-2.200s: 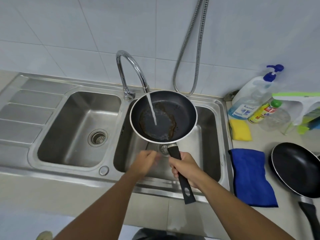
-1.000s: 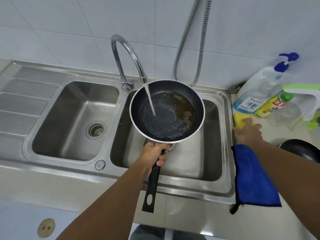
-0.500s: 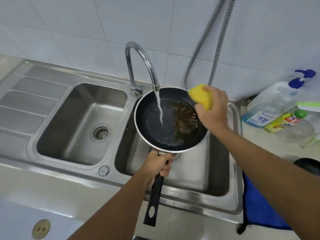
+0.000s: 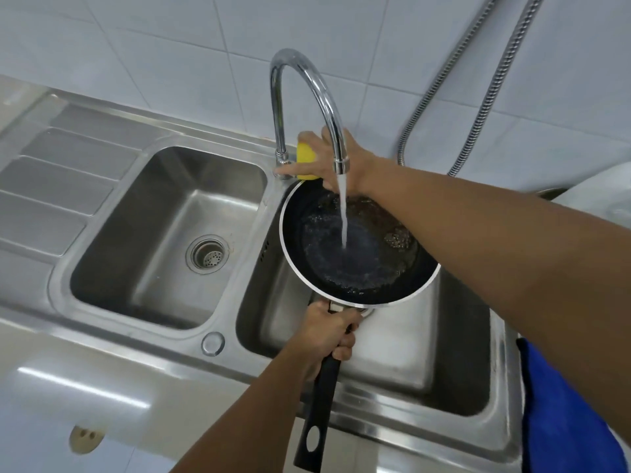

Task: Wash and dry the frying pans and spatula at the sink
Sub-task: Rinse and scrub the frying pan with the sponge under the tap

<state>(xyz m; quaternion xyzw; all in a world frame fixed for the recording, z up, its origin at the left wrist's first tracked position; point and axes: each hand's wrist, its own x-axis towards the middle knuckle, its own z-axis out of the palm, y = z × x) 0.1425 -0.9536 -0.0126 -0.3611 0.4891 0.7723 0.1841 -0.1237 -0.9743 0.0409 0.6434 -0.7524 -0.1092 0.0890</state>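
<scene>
Since half a second ago, the yellow sponge has been carried from the pan's 1 o'clock rim across to the foot of the tap, at about 11 o'clock from the pan. It is gripped in the right hand, whose fingers are curled round it, while the thumb is stretched out toward the tap base. Part of that hand is hidden behind the arched chrome spout, and the water stream is seen falling in front of the wrist.

The frying pan is held roughly level over the right basin of the steel sink, directly beneath the spout, and the stream is received near its middle. Water is pooled in it, and a patch of brown residue is seen at 2 o'clock inside. Its rim from 1 to 4 o'clock is covered by the right forearm, which is stretched across it. The black pan handle points to 6 o'clock and is clasped close to the pan by the left hand, fingers wrapped fully round it.

At 9 o'clock lies the left basin with its drain strainer, and beyond it the ribbed drainboard. A blue cloth is draped at 4 o'clock, cut off by the frame edge. A metal shower hose is hung against the tiled wall at 1 o'clock.
</scene>
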